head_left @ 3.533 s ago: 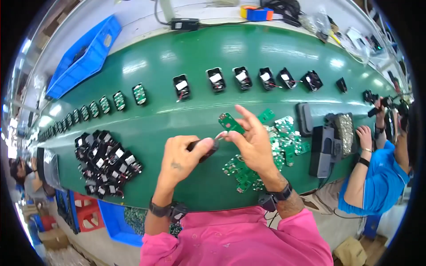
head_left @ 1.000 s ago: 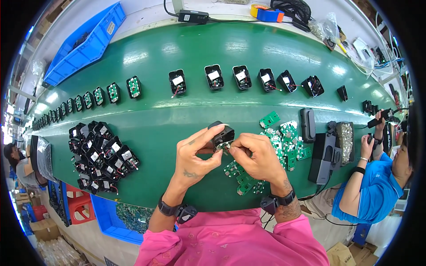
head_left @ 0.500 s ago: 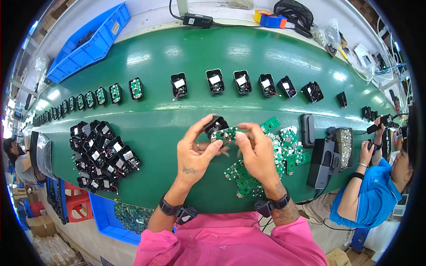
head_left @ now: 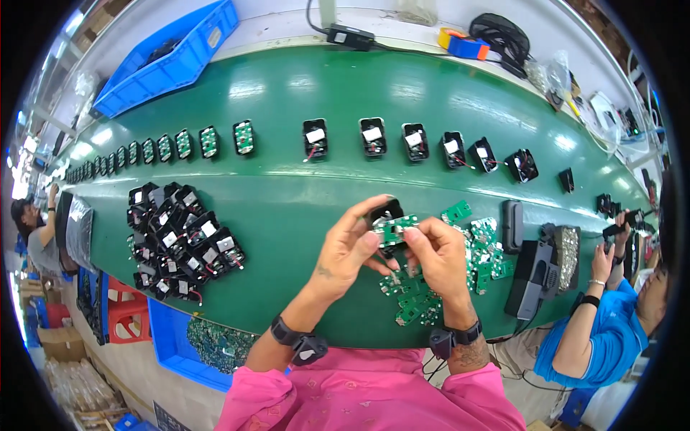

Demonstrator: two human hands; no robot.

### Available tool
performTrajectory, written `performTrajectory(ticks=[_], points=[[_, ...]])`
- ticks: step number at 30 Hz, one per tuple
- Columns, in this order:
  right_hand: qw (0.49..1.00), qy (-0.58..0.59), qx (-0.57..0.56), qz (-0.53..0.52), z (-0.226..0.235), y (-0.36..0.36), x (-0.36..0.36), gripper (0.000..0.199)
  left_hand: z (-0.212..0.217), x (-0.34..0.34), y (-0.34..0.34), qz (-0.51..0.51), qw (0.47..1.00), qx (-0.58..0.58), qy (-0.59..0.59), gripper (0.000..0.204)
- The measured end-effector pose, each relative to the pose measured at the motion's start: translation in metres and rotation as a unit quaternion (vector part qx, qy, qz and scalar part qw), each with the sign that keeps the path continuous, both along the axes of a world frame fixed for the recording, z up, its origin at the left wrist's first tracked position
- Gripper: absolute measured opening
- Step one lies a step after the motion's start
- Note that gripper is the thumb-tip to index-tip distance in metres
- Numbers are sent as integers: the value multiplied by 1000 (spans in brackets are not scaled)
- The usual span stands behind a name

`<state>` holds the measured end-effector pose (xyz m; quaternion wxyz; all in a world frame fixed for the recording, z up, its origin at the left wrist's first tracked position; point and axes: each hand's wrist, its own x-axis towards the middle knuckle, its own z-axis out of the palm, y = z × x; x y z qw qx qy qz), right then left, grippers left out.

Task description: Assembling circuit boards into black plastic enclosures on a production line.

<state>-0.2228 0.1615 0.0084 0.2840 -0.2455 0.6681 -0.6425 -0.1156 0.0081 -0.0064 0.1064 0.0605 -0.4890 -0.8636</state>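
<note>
My left hand (head_left: 345,255) is closed around a small black plastic housing (head_left: 388,209), its thumb pressing near the end of a green circuit board (head_left: 396,230). That board lies across the housing's opening and hides much of its inside. With thumb and fingertips, my right hand (head_left: 442,253) grips the board's right end. Beside and partly beneath my right hand is a loose pile of green circuit boards (head_left: 483,251). A heap of black housings (head_left: 176,241) with white blocks and red wires lies left of my hands.
Farther back runs a row of open housings (head_left: 373,138); those at left have boards (head_left: 244,138) in them. A blue crate (head_left: 165,68) stands at the back left, a grey-black device (head_left: 530,279) at right. A co-worker in a blue shirt (head_left: 593,345) sits at right, another person farther left.
The whole view has shifted, so the bench things appear farther right. The board now lies more squarely across the housing, and my right fingers have closed in on its end.
</note>
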Motion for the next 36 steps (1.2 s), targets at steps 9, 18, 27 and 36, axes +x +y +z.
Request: performTrajectory(ticks=[9,18,27,36], points=[[987,-22,-136,-85,-3,-6,20,11,1,-1,4,19,998,54,22,52],[989,-51,-128,-52,-4,10,0,19,4,-2,6,8,998,66,15,50],[999,29,-15,-3,3,1,3,31,6,-4,21,111,946,-303,2,56],[984,168,40,51,12,0,9,26,0,-13,22,217,863,-456,17,47]])
